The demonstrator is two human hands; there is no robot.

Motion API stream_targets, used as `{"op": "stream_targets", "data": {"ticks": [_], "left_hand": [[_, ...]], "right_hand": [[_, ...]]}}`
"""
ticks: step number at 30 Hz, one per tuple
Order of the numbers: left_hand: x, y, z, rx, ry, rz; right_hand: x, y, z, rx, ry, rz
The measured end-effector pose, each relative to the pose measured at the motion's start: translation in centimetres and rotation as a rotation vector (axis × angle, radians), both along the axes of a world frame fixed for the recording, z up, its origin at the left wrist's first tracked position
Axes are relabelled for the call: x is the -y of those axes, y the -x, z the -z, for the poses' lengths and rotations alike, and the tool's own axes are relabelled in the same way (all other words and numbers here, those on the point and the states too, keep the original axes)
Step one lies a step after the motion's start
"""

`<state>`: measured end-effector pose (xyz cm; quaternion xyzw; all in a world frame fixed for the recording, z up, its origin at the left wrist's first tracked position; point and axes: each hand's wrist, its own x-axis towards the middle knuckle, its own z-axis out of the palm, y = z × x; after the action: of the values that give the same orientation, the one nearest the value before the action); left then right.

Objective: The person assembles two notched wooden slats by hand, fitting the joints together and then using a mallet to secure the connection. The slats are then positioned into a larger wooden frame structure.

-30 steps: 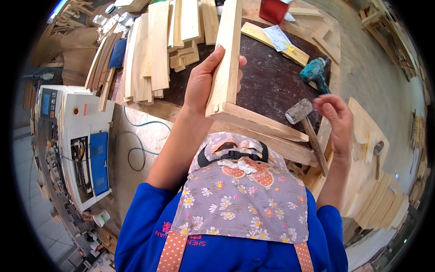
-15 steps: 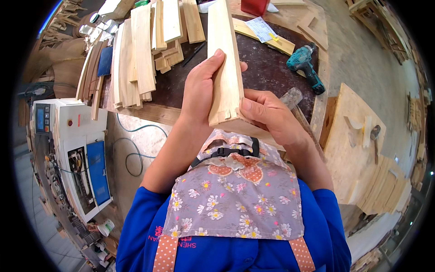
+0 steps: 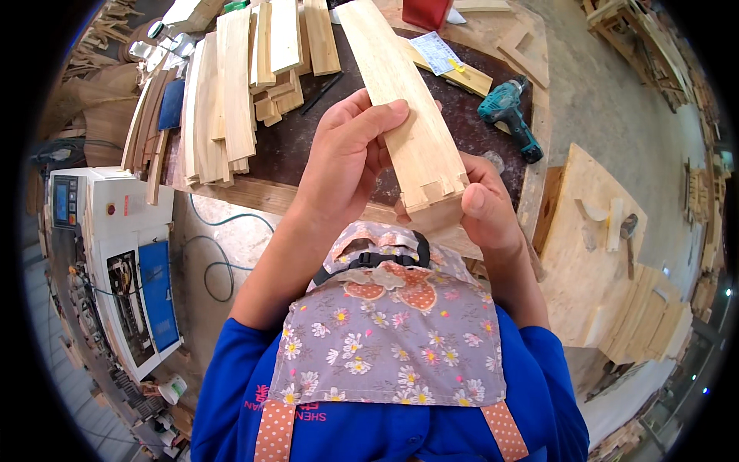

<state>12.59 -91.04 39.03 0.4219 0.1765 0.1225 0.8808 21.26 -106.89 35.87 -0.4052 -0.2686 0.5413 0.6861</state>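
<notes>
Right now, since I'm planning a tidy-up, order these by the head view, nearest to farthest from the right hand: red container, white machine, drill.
1. Drill, ahead, slightly right.
2. Red container, farther ahead, leftward.
3. White machine, far left.

We cannot see most fingers of the left hand [image 3: 342,146] behind the wooden board [image 3: 412,119], or some of those on the right hand [image 3: 493,209]. The right hand hides most of the mallet [image 3: 493,161] from us. The upper edge crops the red container [image 3: 425,12], and the paper sheet's [image 3: 433,52] print is too small to read.
</notes>
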Motion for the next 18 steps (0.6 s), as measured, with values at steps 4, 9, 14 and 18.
{"op": "stream_targets", "data": {"ticks": [4,9,14,18], "left_hand": [[-0.1,0.0,0.4,0.017,-0.081,-0.003],[0.2,0.3,-0.6,0.027,-0.176,-0.101],[0.8,0.7,-1.5,0.11,-0.17,-0.079],[1.3,-0.1,0.9,0.274,-0.309,-0.032]], "right_hand": [[0.3,-0.1,-1.2,-0.055,0.016,0.072],[0.0,0.6,-1.0,0.126,0.128,0.281],[0.9,0.3,-1.0,0.273,-0.055,0.26],[0.3,0.2,-1.0,0.11,-0.102,0.3]]}}
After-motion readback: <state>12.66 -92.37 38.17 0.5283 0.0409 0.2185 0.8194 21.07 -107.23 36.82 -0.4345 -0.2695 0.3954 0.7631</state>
